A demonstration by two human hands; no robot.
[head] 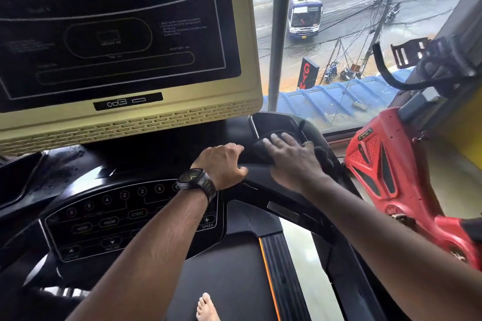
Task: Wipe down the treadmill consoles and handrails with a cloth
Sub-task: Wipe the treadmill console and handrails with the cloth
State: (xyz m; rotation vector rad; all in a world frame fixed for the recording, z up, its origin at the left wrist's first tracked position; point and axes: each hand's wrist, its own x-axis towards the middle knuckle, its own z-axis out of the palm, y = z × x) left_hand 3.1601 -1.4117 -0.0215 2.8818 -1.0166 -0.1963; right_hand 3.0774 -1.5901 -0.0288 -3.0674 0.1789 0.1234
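Note:
The treadmill console has a big dark screen in a cream frame [130,117] and below it a black button panel [104,219]. A dark cloth [322,156] lies on the right side of the console, by the black tray [276,122]. My right hand [289,156] lies flat on the cloth with its fingers straight, pressing it down. My left hand [224,164], with a watch on the wrist, grips the console's black edge [257,182] just left of the cloth. The cloth is mostly hidden under my right hand.
A window with a grey post [277,34] stands right behind the console. To the right stands a red exercise machine [386,164] with black handlebars [391,78]. The treadmill belt [229,268] and a bare foot [206,307] are below.

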